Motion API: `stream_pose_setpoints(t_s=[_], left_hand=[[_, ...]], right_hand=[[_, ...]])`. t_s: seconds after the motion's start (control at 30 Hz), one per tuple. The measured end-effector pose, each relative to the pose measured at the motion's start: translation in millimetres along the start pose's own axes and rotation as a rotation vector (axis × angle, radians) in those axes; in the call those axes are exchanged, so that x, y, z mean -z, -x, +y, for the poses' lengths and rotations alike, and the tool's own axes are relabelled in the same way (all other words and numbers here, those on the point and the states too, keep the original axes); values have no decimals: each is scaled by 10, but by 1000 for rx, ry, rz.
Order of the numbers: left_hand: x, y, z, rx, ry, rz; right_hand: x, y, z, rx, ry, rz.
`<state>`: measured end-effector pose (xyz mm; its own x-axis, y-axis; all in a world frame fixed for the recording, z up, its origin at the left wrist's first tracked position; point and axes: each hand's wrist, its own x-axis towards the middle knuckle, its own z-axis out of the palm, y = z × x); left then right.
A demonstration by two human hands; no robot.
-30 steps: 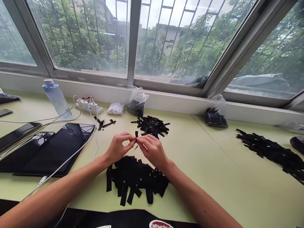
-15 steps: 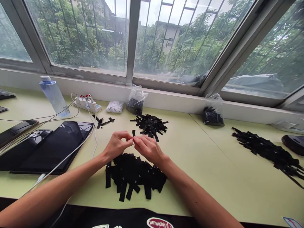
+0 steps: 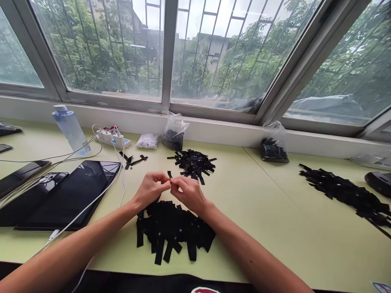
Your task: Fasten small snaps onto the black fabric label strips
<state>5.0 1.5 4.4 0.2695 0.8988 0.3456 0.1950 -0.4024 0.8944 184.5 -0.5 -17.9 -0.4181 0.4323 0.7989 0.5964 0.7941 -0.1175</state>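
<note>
My left hand (image 3: 152,188) and my right hand (image 3: 190,191) meet fingertip to fingertip above the table. Between them they pinch a small black fabric strip (image 3: 169,174), its upper end poking up over the fingers; the rest of it is hidden. Right below my hands lies a heap of black fabric strips (image 3: 174,230), several bearing a small white letter mark. Just beyond my right hand is a second, looser pile of black strips (image 3: 195,161) with small pale specks. A few separate black pieces (image 3: 130,160) lie past my left hand.
Tablets (image 3: 71,195) and white cables stand left, with a tilted-looking water bottle (image 3: 71,132) and a power strip (image 3: 111,137). Along the sill sit a white packet (image 3: 147,141) and plastic bags of black pieces (image 3: 173,136) (image 3: 273,147). Another black strip pile (image 3: 345,191) lies right.
The view has tilted slightly, so the scene sits a little lower. My right fingers have bent and shifted at the strip, and less of its upper end shows.
</note>
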Motion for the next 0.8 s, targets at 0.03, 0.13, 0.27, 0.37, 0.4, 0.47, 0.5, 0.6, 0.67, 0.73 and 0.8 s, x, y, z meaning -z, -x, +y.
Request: stream_pose_setpoints(t_s=[0.03, 0.13, 0.27, 0.37, 0.4, 0.47, 0.5, 0.6, 0.67, 0.73, 0.8], left_hand=[[3, -2, -1, -6, -2, -4], [3, -11, 8, -34, -8, -13], [0, -37, 5, -85, -92, -13], [31, -70, -46, -189, -262, -15], [50, -83, -73, -230, -332, -24], [99, -108, -134, -291, -461, -64], [125, -120, -165, -308, -514, -90], [189, -143, -242, -329, -642, -141], [207, -146, -271, -334, -698, -157], [201, -142, -284, -335, -723, -171], [181, -133, -289, -328, -722, -183]], right_hand=[[-11, -7, -15, -49, -43, 20], [-20, -30, -53, -187, -186, 49], [0, -55, -54, -429, -409, 26], [39, -47, 12, -575, -542, -45], [60, -36, 48, -593, -543, -63], [112, -3, 137, -561, -455, -98], [140, 16, 184, -510, -384, -122], [206, 68, 305, -324, -183, -266], [216, 89, 347, -258, -106, -325], [202, 100, 359, -251, -102, -360], [176, 104, 354, -271, -155, -377]])
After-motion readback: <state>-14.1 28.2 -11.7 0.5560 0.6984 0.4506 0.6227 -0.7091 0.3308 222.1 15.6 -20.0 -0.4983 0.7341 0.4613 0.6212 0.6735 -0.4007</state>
